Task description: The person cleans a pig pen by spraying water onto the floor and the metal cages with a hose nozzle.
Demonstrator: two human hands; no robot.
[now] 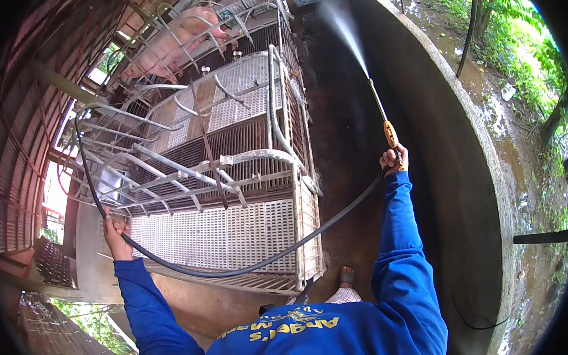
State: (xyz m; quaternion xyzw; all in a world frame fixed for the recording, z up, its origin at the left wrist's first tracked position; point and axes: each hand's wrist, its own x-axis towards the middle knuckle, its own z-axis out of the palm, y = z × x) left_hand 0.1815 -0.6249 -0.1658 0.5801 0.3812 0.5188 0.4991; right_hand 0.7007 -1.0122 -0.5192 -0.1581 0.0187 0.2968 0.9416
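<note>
My right hand (394, 158) is wrapped round the handle of a pressure washer gun (389, 133) with an orange-yellow body and a thin metal lance. A white fan of spray (348, 35) leaves its tip toward the far end of the walkway. From the gun a black hose (279, 258) sags across in front of me to my left hand (118, 234), whose fingers are closed round it. Beyond that hand the hose climbs along the pen rails. The trigger is hidden by my right hand.
Metal farrowing crates (246, 156) with white slatted floor panels (215, 232) stand to the left. A pig (182, 38) lies in the far crate. A low concrete wall (470, 117) curves along the right, with muddy, wet ground (496, 112) outside. The walkway floor (338, 148) is dark and wet.
</note>
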